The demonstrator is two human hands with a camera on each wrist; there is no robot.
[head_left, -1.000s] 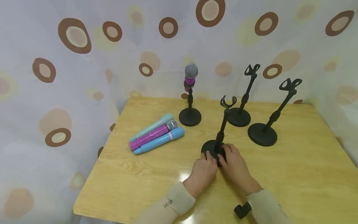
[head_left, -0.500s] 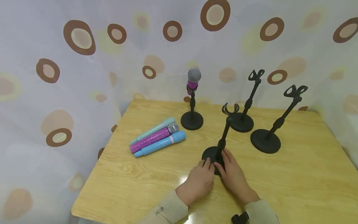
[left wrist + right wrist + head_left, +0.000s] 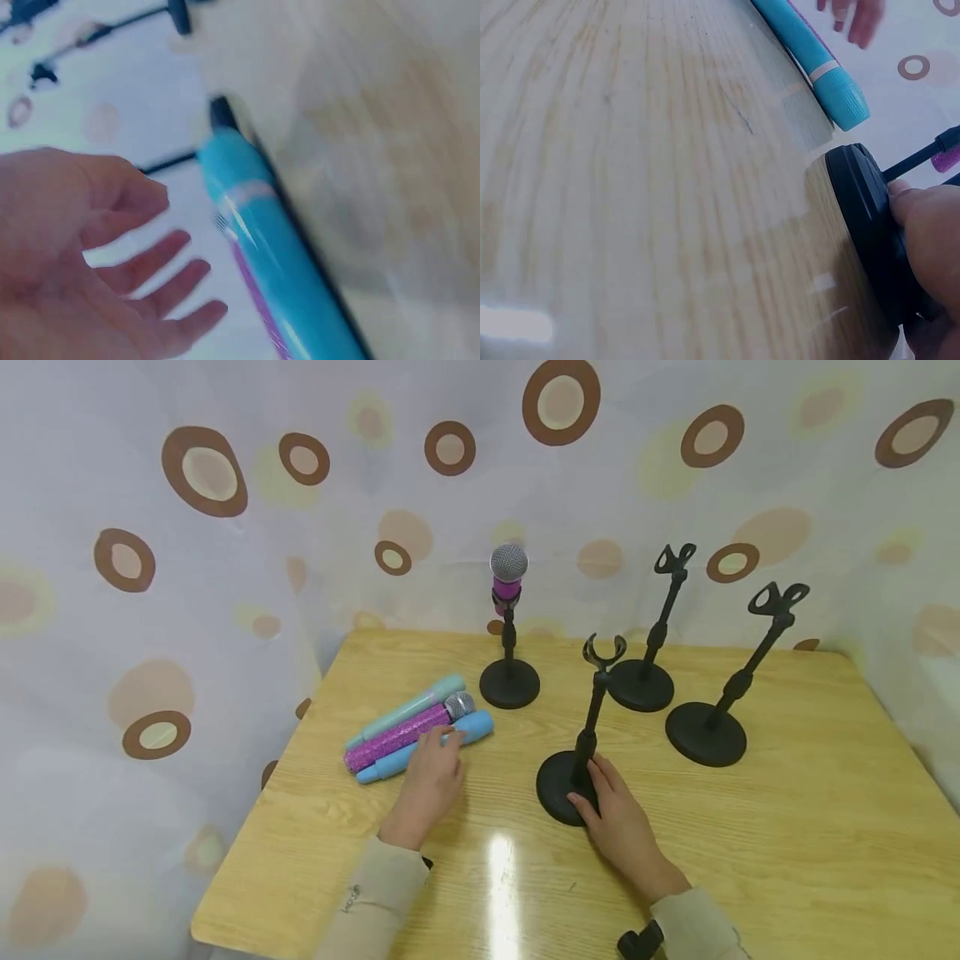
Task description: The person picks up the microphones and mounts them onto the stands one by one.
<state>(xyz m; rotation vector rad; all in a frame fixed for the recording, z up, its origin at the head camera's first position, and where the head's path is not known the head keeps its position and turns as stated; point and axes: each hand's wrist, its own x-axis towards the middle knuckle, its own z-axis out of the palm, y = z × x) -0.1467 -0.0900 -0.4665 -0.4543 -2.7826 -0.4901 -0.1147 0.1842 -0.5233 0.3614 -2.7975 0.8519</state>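
Note:
My left hand (image 3: 427, 781) hovers at the blue microphone (image 3: 390, 766), fingers loosely bent. In the left wrist view, its fingers are spread to one side of that microphone (image 3: 277, 247), with a gap between. A purple glitter microphone (image 3: 397, 733) and a mint microphone (image 3: 408, 706) lie alongside, all slanting on the table. My right hand (image 3: 622, 827) grips the round black base of the nearest microphone stand (image 3: 557, 785), thumb on top. That stand's clip (image 3: 603, 652) holds nothing. In the right wrist view, the base (image 3: 866, 217) rests on the wood, partly hidden by my hand.
Behind, a stand (image 3: 509, 685) carries a purple microphone (image 3: 509, 564) with a silver head. Two more black stands, one at the back (image 3: 641, 685) and one at the right (image 3: 705, 735), have bare clips. A patterned curtain (image 3: 300, 568) borders the wooden table (image 3: 810, 843).
My left hand has let go of the stand's base and moved left to the blue microphone. My right hand stays on the base, and the stand stands nearly where it was.

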